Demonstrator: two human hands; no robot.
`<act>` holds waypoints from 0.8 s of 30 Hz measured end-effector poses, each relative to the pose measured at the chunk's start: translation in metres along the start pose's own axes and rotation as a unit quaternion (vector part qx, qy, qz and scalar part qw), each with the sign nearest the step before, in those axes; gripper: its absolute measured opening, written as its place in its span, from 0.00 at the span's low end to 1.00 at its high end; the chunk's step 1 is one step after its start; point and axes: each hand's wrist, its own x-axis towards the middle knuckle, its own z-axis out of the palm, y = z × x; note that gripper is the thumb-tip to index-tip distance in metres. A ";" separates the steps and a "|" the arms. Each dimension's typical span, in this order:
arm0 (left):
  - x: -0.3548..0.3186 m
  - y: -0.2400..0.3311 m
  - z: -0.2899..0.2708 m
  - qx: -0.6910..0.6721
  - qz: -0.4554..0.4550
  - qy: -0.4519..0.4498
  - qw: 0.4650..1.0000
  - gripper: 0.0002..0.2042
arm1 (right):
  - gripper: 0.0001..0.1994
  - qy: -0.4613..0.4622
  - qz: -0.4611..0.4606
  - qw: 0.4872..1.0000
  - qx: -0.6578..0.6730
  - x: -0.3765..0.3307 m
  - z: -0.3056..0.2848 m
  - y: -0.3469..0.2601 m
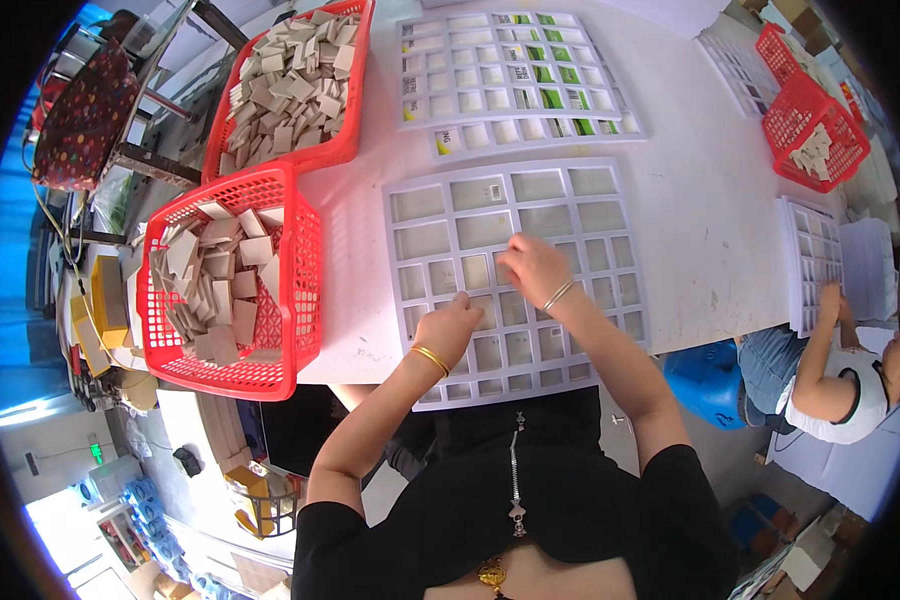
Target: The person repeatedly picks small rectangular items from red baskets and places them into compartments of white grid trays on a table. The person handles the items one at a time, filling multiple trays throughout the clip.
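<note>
A white compartment tray [488, 212] with large and small rectangular cells lies flat in front of me, its near edge at my body. My left hand [450, 328] rests on its left middle part, fingers bent and index fingertip on a divider. My right hand [536, 270] is just right of and beyond it, fingertips pinched together at the edge of a small cell. Between the two hands sits a pale square [475, 272] in one cell. Whatever is pinched in either hand is too small or too covered to make out.
Left stand two red plastic baskets, one near [292, 290] and one far [355, 115], full of beige flat pieces. More white trays [510, 75] with green-printed sheets lie stacked beyond. At right, another person [838, 385] works by a tray stack [815, 250]; a red basket [820, 125] stands behind.
</note>
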 end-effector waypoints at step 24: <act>-0.083 -0.076 -0.109 -0.320 -0.053 0.445 0.835 0.08 | 0.08 0.037 0.138 0.935 0.324 -0.045 -0.047 -0.010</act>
